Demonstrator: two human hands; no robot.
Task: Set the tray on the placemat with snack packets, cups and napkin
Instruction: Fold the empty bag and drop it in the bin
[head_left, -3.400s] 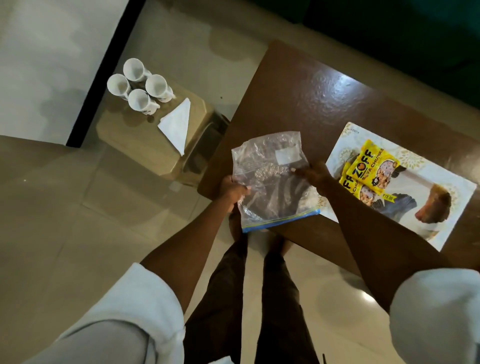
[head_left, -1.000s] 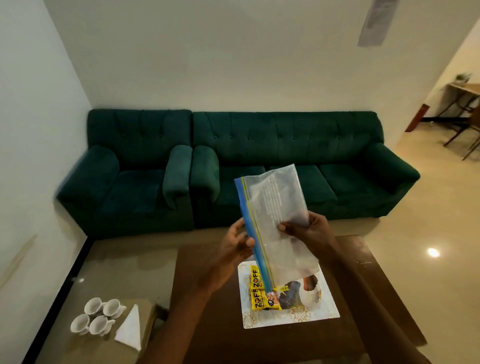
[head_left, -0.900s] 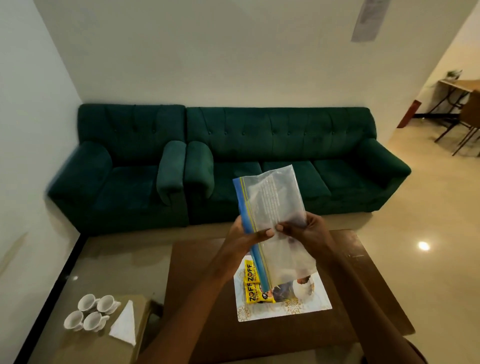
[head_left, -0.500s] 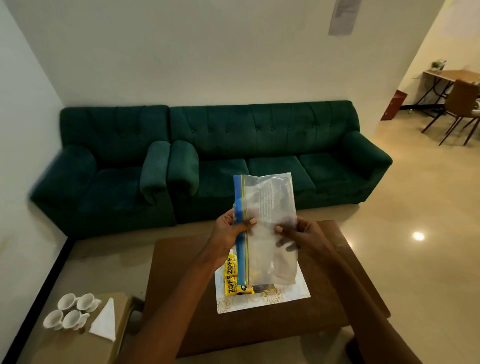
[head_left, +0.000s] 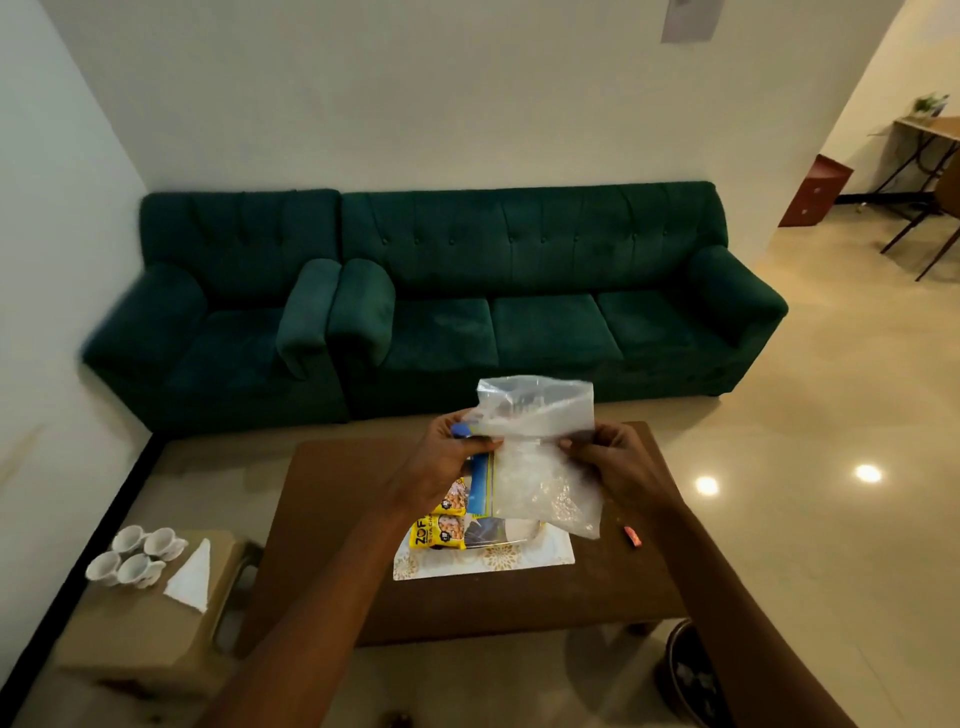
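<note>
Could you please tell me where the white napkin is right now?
The napkin lies at lower left in the head view, on the low stand beside the four cups.

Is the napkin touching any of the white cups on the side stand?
Apart. The head view shows the folded white napkin lying right of the four white cups, with a strip of bare side stand top plainly visible between them.

We reach both bare forearms forward from the lower frame toward twelve o'clock, converging at centre. Our left hand (head_left: 449, 457) closes its fingers at ten o'clock of the meeting point, back of hand up. Our right hand (head_left: 615, 462) pinches at two o'clock, thumb and fingertips pressed together, wrist slightly bent inward.
</note>
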